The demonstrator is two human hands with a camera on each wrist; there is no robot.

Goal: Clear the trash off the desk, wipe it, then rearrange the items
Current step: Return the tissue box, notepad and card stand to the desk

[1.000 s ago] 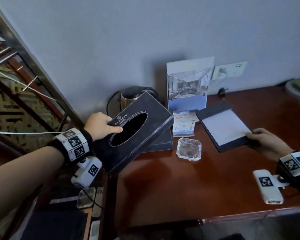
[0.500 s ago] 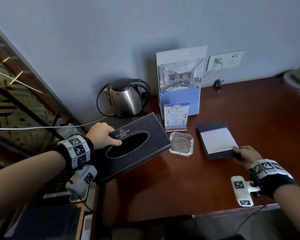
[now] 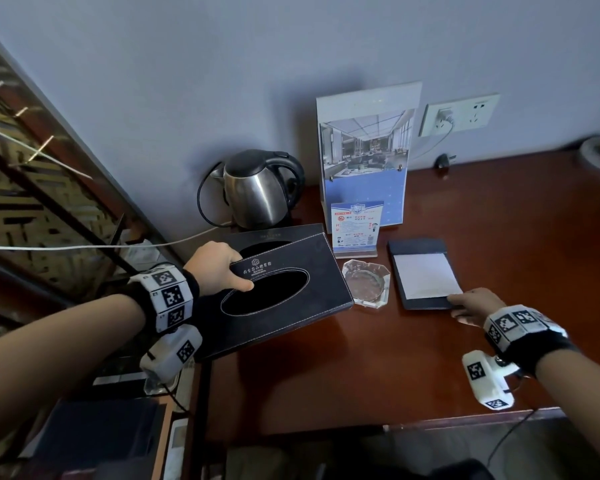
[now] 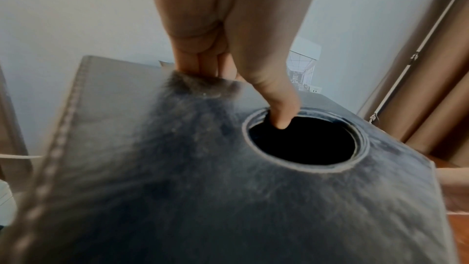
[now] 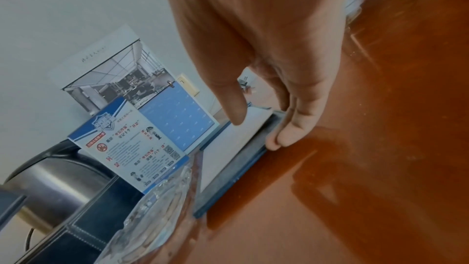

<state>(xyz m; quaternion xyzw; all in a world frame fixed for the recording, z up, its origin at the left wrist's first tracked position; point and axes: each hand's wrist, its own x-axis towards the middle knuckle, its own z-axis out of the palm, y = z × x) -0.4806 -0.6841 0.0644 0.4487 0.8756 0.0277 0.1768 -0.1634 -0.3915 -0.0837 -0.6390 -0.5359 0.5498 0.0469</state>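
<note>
Black leather tissue box [image 3: 281, 296] gripped by left hand [image 3: 219, 268], thumb in oval slot, tilted, long axis angled toward ashtray [image 3: 366, 284]; right hand [image 3: 475, 304] fingers [image 5: 286, 136] pinching notepad [image 3: 423, 275] right of ashtray on worktop [image 3: 378, 368].

1. A pale grey wall [image 3: 222, 81] runs along the far side.
2. A white double socket [image 3: 459, 114] sits on it at far right, with a white plug [image 3: 442, 116] in its left outlet.
3. A brown patterned lattice screen [image 3: 18, 209] stands at the left.
4. A white cord [image 3: 84, 247] stretches across it.
5. Tan curtains [image 4: 418, 87] hang at the right of the left wrist view.
</note>
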